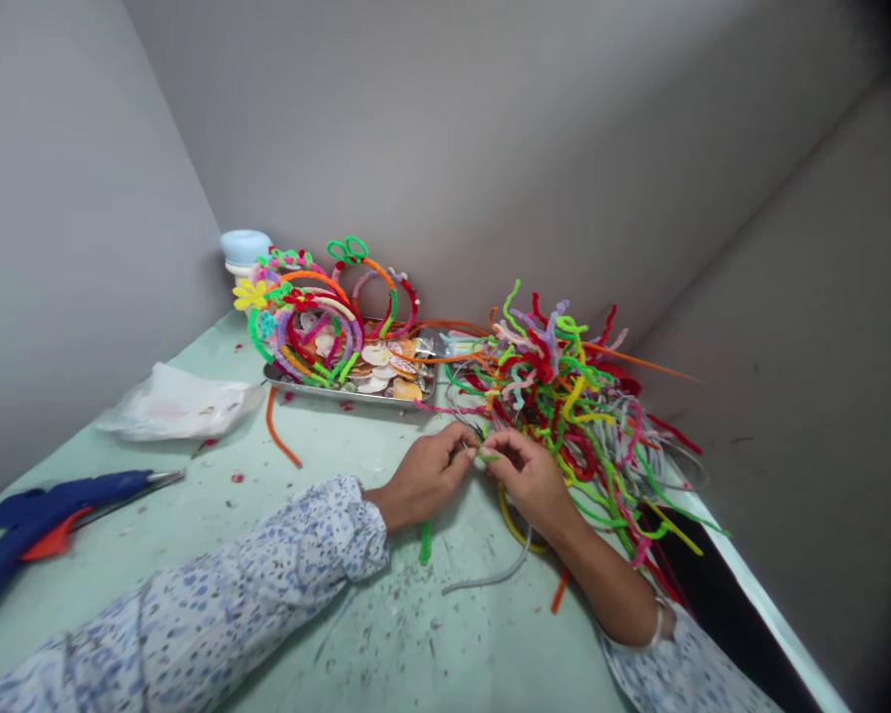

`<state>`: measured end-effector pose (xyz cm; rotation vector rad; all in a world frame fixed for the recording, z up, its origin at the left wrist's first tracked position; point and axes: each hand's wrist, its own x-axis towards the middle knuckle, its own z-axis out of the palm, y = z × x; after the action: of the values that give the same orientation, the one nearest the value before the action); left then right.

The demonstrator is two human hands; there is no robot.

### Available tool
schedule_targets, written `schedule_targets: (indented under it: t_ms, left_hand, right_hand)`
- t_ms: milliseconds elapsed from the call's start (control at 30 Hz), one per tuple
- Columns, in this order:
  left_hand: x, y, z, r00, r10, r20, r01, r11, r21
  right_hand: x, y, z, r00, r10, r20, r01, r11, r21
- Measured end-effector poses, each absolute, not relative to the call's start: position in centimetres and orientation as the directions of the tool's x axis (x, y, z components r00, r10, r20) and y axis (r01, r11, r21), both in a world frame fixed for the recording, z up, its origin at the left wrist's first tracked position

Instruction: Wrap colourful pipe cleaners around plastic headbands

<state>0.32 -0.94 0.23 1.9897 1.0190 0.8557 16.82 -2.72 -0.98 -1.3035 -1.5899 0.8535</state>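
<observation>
Grip: our left hand (432, 473), right hand (529, 479) pinch green pipe cleaner (488, 456); likely light, bendable, best held near tip.

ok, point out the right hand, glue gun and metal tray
Right hand (531, 482), head view: back of the hand.
Glue gun (53, 505), head view: blue body.
Metal tray (356, 397), head view: front wall.

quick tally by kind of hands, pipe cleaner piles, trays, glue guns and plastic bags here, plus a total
left hand and right hand: 2
pipe cleaner pile: 1
tray: 1
glue gun: 1
plastic bag: 1
total: 6
</observation>
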Motion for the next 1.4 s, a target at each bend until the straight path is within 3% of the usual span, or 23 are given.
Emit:
schedule_targets:
  t_ms: [633,867,1200,1400]
  left_hand:
    - [0.4,-1.2,0.5,0.488,0.84,0.236,0.362,-0.441,0.821]
    - [0.2,-0.9,0.3,0.464,0.856,0.229,0.34,-0.411,0.846]
    - [0.3,-1.0,0.2,0.447,0.865,0.228,0.344,-0.401,0.849]
    - [0.2,-1.1,0.2,0.447,0.864,0.233,0.341,-0.405,0.848]
  right_hand:
    - [16.7,-2.7,0.1,-0.097,0.987,0.128,0.275,0.15,-0.95]
    - [16.6,-2.5,-0.8,-0.127,0.976,0.179,0.247,0.206,-0.947]
    - [16.4,-2.6,-1.3,-0.156,0.958,0.242,0.321,0.281,-0.905]
    - [16.2,-2.8,-1.0,-0.105,0.953,0.286,0.461,0.301,-0.835]
